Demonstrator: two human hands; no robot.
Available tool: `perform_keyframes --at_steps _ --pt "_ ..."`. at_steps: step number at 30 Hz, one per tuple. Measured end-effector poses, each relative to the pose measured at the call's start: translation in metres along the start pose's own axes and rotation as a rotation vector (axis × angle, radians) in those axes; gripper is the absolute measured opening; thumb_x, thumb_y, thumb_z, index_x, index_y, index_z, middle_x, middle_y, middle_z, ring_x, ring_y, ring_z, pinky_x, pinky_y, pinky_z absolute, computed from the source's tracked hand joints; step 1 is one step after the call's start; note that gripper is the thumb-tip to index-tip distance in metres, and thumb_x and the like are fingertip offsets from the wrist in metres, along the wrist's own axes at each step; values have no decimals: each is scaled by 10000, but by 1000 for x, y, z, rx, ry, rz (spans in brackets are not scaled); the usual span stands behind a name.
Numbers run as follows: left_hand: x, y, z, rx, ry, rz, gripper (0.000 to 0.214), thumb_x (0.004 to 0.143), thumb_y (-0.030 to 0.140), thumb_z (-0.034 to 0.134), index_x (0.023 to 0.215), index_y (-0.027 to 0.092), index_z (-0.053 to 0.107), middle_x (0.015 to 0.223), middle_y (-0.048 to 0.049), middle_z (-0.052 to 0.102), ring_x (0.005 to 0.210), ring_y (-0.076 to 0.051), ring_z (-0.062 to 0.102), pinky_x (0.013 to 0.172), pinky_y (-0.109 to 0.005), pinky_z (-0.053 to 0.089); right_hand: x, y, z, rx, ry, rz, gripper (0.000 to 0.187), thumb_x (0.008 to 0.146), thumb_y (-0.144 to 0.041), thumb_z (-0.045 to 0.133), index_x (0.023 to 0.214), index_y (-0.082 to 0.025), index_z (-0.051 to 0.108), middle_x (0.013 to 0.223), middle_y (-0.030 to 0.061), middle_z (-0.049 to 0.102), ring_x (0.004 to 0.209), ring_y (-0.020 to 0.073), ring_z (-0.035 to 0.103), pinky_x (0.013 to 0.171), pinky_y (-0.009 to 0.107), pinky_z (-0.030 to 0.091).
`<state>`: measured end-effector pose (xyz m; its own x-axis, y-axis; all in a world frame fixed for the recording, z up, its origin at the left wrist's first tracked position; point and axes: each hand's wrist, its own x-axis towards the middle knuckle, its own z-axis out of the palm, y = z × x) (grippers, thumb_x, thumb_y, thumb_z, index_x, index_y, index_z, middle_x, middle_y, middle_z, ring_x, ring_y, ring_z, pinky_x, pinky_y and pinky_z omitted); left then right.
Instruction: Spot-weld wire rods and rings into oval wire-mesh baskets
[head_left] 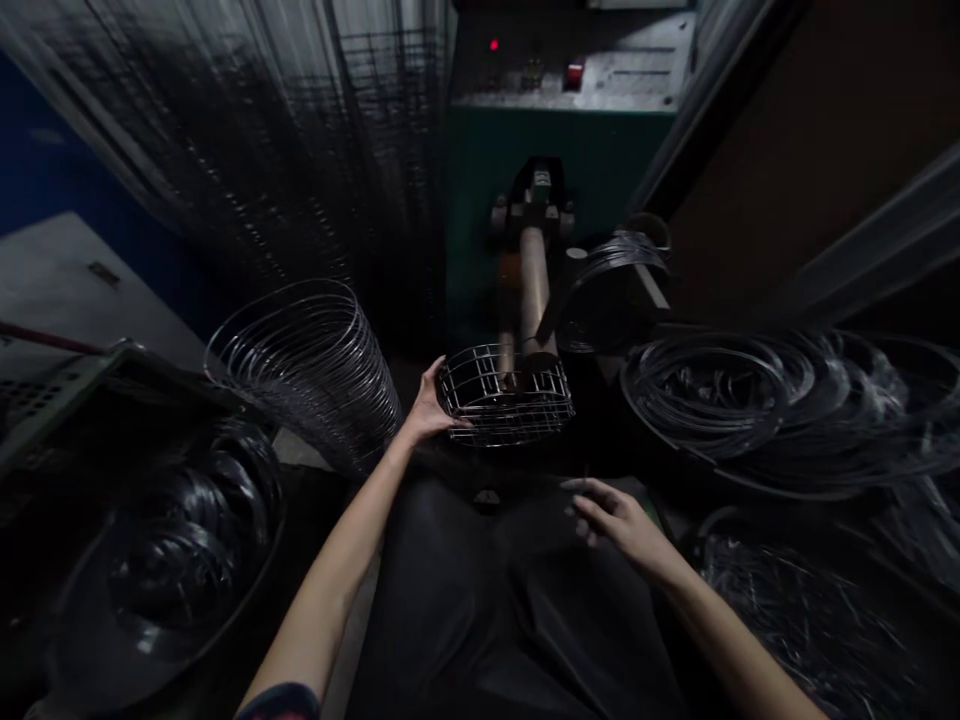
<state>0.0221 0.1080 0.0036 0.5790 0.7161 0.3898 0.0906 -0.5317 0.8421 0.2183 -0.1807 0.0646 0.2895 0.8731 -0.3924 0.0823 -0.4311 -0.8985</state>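
Note:
A round wire cage (504, 395) sits on the metal arm (534, 285) of a green machine (559, 150) straight ahead. My left hand (429, 408) grips the cage's left rim, fingers curled on the wire. Over my lap, my right hand (609, 515) hovers with its fingers stretched out and nothing in it, a short way below and right of the cage.
A stack of wire rings (315, 365) lies tilted at left. Coils of dark wire rings (757, 400) pile up at right, more hang by the machine (611, 290). A dark tub (161, 570) stands lower left. Wire mesh panels (255, 140) lean behind.

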Motion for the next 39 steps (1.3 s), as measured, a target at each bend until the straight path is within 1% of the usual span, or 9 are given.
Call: perform_keyframes --at_steps 3,5,10,12,16,19,22,27,39 --pt "-15 16 -7 80 -46 17 1338 376 468 912 1442 262 131 1421 -180 300 1345 -337 356 1103 -562 307 0 -35 7 -149 55 -195 482 766 -520 642 1150 -232 606 890 58 685 756 207 650 663 349 542" --pt "-29 32 -12 131 -107 92 1268 415 469 904 1434 277 174 1405 -164 320 1348 -337 336 1107 -561 308 2 -63 15 -227 26 -300 379 766 -489 653 1042 -228 671 970 65 698 914 231 645 811 360 522" --pt "-52 71 -9 217 -236 174 1064 521 437 875 1392 268 289 1403 -157 286 1332 -344 321 1075 -555 356 30 -104 37 -353 -266 -206 269 791 -430 641 848 -184 733 812 30 731 777 206 668 700 303 517" --pt "-53 81 -4 250 -263 188 972 548 399 867 1357 263 346 1397 -152 286 1322 -343 319 1065 -550 366 41 -105 43 -467 -222 -232 230 817 -381 627 852 -184 740 809 22 738 751 189 674 679 280 508" --pt "-48 90 9 355 -314 209 800 581 382 847 1268 245 460 1384 -158 312 1300 -361 326 1061 -575 348 43 -95 50 -904 -7 -476 251 905 -346 550 990 -185 723 916 61 746 821 201 693 750 291 502" --pt "-43 93 14 392 -334 205 781 579 429 845 1243 230 486 1383 -174 320 1292 -379 334 1047 -592 350 32 -88 48 -1203 -43 -572 400 899 -402 560 1212 -161 620 1107 120 702 907 243 692 715 308 518" --pt "-41 95 17 400 -327 195 786 574 425 848 1244 226 488 1384 -178 321 1294 -385 332 1041 -595 357 27 -81 42 -1358 -55 -599 463 892 -311 560 1328 -159 524 1247 140 631 910 244 693 646 301 524" --pt "-37 100 21 368 -309 173 798 542 397 867 1228 214 501 1379 -175 323 1299 -383 327 1048 -574 374 31 -75 33 -1424 -23 -636 400 930 -249 462 1316 -183 543 1259 102 628 785 213 708 542 281 489" --pt "-19 99 22 402 -303 175 813 538 406 868 1231 200 496 1376 -172 315 1310 -371 319 1069 -552 368 46 -82 21 -1437 19 -688 413 936 -268 470 1340 -208 530 1284 87 606 770 207 711 507 263 471"
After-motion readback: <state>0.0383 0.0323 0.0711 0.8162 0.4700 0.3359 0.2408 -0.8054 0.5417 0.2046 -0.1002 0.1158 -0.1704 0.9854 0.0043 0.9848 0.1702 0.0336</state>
